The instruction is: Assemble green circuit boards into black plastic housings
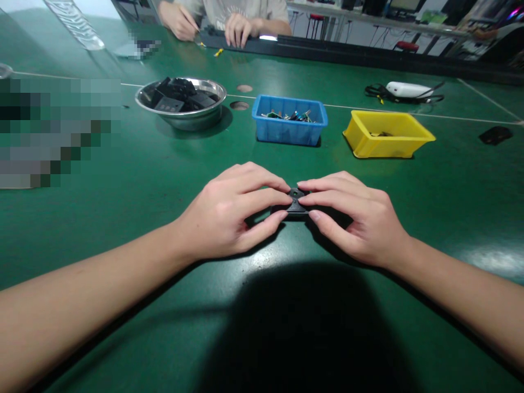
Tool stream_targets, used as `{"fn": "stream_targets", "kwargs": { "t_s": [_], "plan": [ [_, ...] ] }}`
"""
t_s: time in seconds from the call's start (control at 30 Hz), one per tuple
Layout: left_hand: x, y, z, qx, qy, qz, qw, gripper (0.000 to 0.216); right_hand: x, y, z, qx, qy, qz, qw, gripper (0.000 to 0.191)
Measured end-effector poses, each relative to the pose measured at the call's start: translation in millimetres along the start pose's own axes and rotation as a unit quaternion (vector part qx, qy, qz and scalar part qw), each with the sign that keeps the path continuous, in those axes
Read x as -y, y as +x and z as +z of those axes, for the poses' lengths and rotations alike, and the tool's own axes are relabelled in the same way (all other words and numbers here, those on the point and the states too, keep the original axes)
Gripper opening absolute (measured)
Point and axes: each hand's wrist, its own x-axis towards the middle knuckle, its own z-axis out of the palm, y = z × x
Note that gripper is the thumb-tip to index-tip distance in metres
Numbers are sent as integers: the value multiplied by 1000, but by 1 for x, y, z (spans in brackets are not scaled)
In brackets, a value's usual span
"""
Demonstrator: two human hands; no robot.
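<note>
Two hands on it: your left hand [235, 210] and right hand [362, 218] hold opposite ends of the small black plastic-looking casing [295, 207], mid-frame on the green desk [135, 164]. Probably light, stiff, slightly slick; grip those ends.

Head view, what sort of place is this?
Likely an assembly workshop: the green tabletop holds a round silver metal bowl of black pieces, a rectangular blue plastic bin of small parts, and a small black part between both hands.

Green tbl [135, 164] w/ light glare [493, 259], red stools [406, 47] nr bkgd bench [347, 12] w/ monitor [404, 5]
</note>
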Motion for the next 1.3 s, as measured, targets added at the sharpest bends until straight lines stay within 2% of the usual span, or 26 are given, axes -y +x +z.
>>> {"fn": "stream_targets", "kwargs": {
  "t_s": [0.27,0.63,0.9,1.1,1.3],
  "plan": [
    [1,-2,1,-6,-4,26,1000,15,0,1,0,8,-21,-16,1000,24],
    [-2,2,-3,22,0,5,1000,17,1,1,0,17,-27,-26,999,24],
    [-4,2,-5,22,30,50,998,16,3,3,-1,31,-47,-46,997,22],
    [-7,0,-5,39,42,36,998,17,7,6,-2,64,-73,-44,994,20],
    [-6,0,-4,23,31,37,999,16,4,3,0,52,-75,-58,994,25]
  ]
}}
